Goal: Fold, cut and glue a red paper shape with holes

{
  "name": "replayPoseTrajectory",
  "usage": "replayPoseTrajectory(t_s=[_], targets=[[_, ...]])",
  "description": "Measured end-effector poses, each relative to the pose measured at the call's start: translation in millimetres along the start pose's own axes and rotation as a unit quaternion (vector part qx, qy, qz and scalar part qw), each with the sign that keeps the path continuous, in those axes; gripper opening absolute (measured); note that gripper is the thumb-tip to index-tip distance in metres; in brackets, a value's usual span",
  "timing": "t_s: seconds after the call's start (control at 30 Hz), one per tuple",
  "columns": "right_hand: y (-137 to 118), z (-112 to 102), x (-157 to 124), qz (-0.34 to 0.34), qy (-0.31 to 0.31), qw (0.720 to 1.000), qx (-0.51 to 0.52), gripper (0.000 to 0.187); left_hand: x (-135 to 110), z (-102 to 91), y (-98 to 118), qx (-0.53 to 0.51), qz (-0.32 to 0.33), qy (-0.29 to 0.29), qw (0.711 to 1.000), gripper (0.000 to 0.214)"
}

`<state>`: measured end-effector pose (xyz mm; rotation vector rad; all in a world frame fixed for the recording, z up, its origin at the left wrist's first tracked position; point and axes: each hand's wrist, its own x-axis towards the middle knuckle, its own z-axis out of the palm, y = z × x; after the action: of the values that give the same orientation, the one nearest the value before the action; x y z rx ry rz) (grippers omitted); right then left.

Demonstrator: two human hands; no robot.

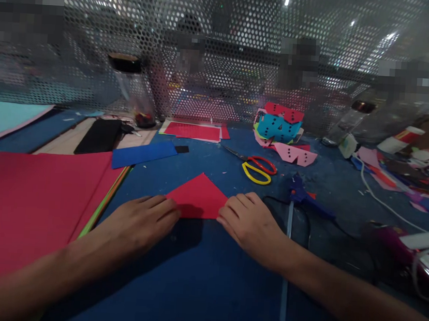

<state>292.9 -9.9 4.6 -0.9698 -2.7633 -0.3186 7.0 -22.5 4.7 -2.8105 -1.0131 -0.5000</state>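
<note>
A red sheet of paper (202,198), shaped as a triangle with its point away from me, lies on the blue table (207,276). My left hand (149,219) grips its left corner with curled fingers. At the right corner, my right hand (249,220) pinches the paper, thumb along the near edge. The fingertips of both hands partly cover the corners. Beyond the paper lie scissors (254,168) with one red and one yellow handle. To the right of my right hand rests a blue glue gun (301,192) with a clear glue stick (285,281) pointing toward me.
Large red sheets (38,193) are stacked at left, beside a blue strip (145,154) and a black phone-like case (98,136). Punched paper pieces (280,126) sit at the back. Bottles (135,92) stand against a perforated metal screen (221,49). Cables and scraps (388,171) lie at right.
</note>
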Motion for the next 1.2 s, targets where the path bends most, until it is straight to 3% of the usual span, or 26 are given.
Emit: replayPoseTrajectory(t_s=[0.1,0.37,0.83,1.03,1.2], targets=[[1.3,0.9,0.4,-0.013,0.006,1.0,-0.002,0.018,2.1,0.1,-0.4,0.031,0.012,-0.042,0.999,0.02],[4.0,1.0,0.9,-0.023,0.021,0.999,0.012,0.025,3.8,0.7,-0.9,-0.001,-0.043,-0.047,0.998,0.018],[3.8,1.4,-0.7,0.034,-0.014,0.995,0.088,0.026,6.4,3.9,-5.4,-0.13,-0.115,-0.032,0.984,0.022],[3.4,1.8,-0.6,0.046,-0.012,0.993,0.107,0.021,7.1,4.6,-6.7,-0.145,-0.157,-0.036,0.976,0.026],[2.2,2.7,2.5,0.103,-0.013,0.986,0.128,0.021,7.7,3.8,-9.7,-0.142,-0.208,-0.04,0.967,0.03]])
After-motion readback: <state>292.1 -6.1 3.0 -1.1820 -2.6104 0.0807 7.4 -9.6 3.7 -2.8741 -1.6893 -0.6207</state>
